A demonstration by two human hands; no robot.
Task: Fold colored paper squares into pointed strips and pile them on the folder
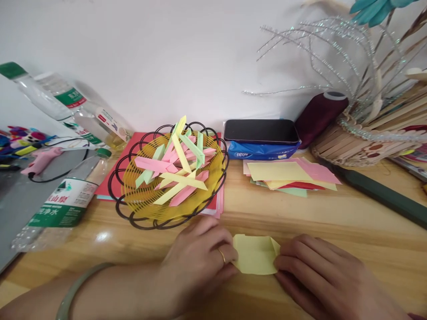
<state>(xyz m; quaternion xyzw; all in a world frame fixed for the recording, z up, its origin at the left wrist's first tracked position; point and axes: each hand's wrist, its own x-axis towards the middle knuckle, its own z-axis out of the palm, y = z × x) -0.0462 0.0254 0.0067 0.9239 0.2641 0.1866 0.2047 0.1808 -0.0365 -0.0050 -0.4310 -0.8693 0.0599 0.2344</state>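
A small yellow paper (255, 254), partly folded, lies flat on the wooden table (333, 222) near the front edge. My left hand (200, 258), wearing a ring, presses on the paper's left edge. My right hand (313, 271) presses on its right edge with the fingertips. Both hands hold the paper down on the table. A jade bangle (78, 284) circles my left wrist.
Behind the hands stands a yellow and black basket (133, 209) with several folded paper strips (176, 171). A stack of coloured papers (290, 178), a phone (260, 131) on a blue tissue pack (260, 151), plastic bottles (63, 204), a popsicle-stick basket (363, 142) and a dark thread spool (318, 113) surround it.
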